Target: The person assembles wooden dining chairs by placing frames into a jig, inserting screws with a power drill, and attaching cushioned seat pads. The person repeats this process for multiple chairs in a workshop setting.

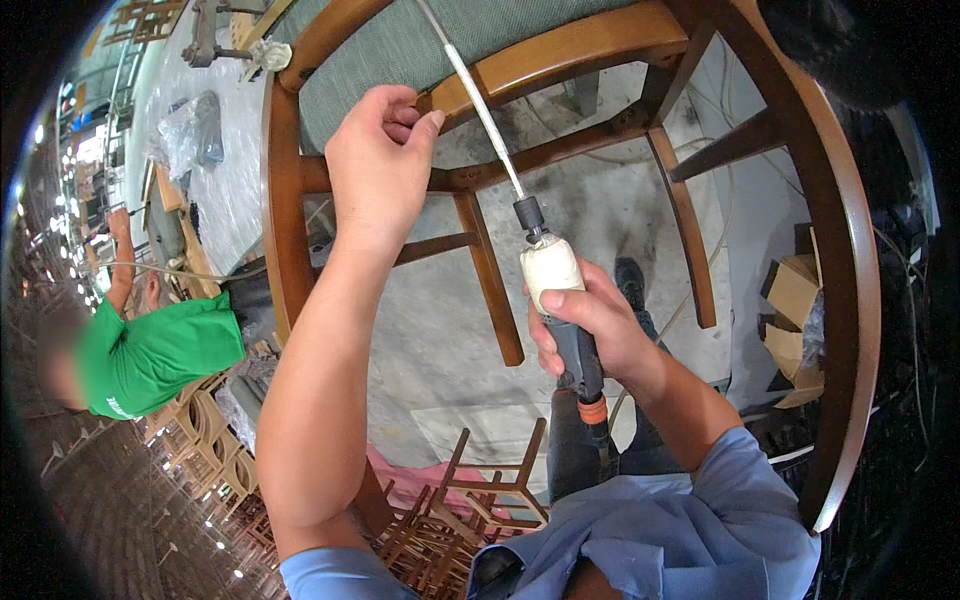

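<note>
A brown wooden chair point(285, 215) with a green fabric seat point(400, 45) is tipped up in front of me, its legs and rungs facing me. My left hand point(380, 165) grips the seat rail where a rung meets it. My right hand point(590, 325) is closed around the handle of a powered tool point(550, 265) with a white-wrapped body and an orange collar at its lower end. A long thin white shaft point(480, 100) runs from the tool up to the wooden seat frame near my left hand.
A person in a green shirt point(150, 355) works at the left by a plastic-covered table point(215, 120). Small wooden chair frames point(470, 500) are stacked on the concrete floor below. Cardboard boxes point(795, 300) lie at the right.
</note>
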A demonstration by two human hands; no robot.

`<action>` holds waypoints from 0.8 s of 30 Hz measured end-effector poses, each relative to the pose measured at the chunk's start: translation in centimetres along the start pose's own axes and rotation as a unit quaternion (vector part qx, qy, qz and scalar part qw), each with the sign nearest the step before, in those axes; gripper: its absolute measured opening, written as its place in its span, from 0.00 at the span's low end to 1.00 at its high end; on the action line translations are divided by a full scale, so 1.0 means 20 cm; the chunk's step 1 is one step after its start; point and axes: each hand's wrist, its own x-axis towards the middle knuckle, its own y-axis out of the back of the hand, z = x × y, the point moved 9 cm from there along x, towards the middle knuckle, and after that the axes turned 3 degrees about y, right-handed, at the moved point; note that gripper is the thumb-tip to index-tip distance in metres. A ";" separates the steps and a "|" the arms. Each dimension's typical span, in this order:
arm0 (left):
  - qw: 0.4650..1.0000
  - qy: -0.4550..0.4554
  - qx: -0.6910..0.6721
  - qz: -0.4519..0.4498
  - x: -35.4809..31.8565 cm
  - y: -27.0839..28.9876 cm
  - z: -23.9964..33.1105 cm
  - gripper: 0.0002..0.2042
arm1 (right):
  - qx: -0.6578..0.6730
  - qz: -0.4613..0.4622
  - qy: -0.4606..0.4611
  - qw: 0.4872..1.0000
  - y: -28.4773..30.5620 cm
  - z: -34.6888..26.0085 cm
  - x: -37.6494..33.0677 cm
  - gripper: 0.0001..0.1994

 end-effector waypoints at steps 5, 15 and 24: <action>0.999 -0.004 0.041 0.024 0.03 -0.01 -0.01 0.14 | 0.053 -0.016 -0.013 0.998 -0.04 0.04 0.01 0.12; 0.991 -0.040 0.074 0.102 0.04 -0.01 0.02 0.11 | 0.019 -0.003 0.006 1.000 -0.06 -0.01 0.07 0.12; 0.985 -0.062 0.097 0.130 0.06 -0.04 0.05 0.10 | 0.016 -0.003 0.005 1.000 -0.04 -0.05 0.06 0.13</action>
